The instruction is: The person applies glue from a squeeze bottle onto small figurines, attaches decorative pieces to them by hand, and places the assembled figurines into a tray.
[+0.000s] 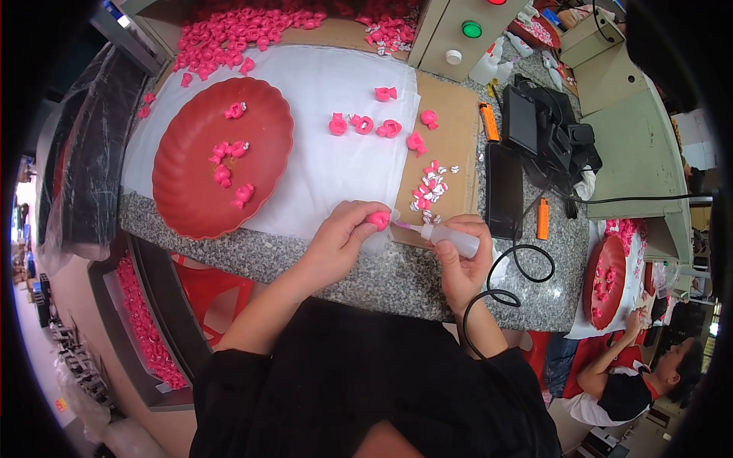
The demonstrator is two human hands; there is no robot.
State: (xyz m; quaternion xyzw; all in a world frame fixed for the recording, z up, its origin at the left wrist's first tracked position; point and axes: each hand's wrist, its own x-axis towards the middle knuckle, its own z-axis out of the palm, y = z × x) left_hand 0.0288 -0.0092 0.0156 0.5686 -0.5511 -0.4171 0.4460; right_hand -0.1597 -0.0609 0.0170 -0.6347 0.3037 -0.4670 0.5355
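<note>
Between the thumb and fingers of my left hand (341,240) is a small pink plastic figure part (379,220), round in shape. My right hand (466,263) grips a translucent squeeze bottle (456,240), tilted so its narrow purplish nozzle points left at the pink part. Whether the tip touches the part I cannot tell. Just beyond the bottle, small pink and white pieces (431,188) lie scattered on brown cardboard (458,153). Several more pink parts (389,128) sit on the white cloth (317,91) and along the cardboard's edge.
At left a red scalloped dish (174,153) holds several pink parts. A heap of them (229,38) fills the shelf behind. Two orange lighters (489,122), black devices (521,120) and a looping black cable (534,281) lie at right. A co-worker (634,382) sits at far right.
</note>
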